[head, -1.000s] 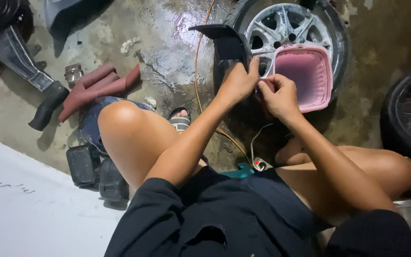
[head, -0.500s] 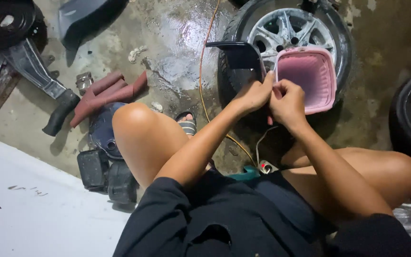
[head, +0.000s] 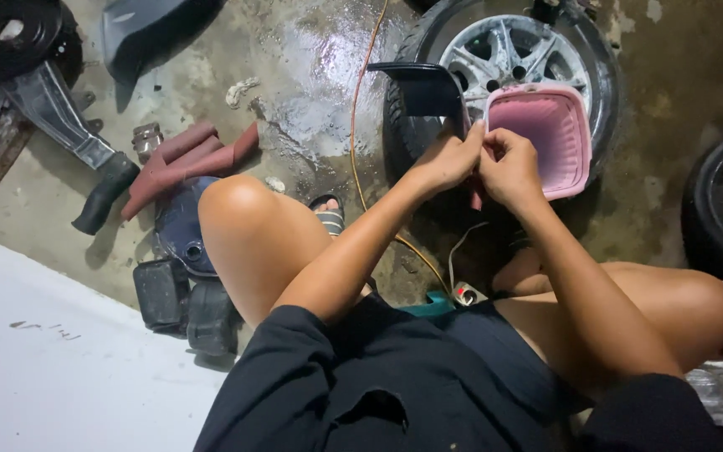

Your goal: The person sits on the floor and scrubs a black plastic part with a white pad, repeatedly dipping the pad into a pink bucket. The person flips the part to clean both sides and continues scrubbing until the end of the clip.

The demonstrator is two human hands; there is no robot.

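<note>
- Pink basket [head: 546,138]: resting tilted against spoked wheel [head: 508,63], open side up, on wet concrete floor [head: 311,92]; near rim pressed between both hands, just beside a dark plastic panel [head: 424,92].
- Left hand [head: 445,159]: fingers curled narrow, pinching at the basket's near edge and the panel's corner; what lies between the fingertips too small to tell.
- Right hand [head: 508,167]: closed tight in a fine pinch, touching the left hand; item held hidden behind the knuckles, so contents cannot be told.
- Orange cable [head: 357,125]: running across the floor past the panel and down between the knees; clear of the hands.
- Maroon pieces [head: 190,159] and black parts [head: 186,293]: lying well apart to the left, untouched.
- Judged best practice for the step in hand: keep both wrists braced together, work close to the rim, hold the basket steady against the tyre so it does not rock.
- Judged risk: wet floor and poor light; small pieces dropped would be hard to find.
</note>
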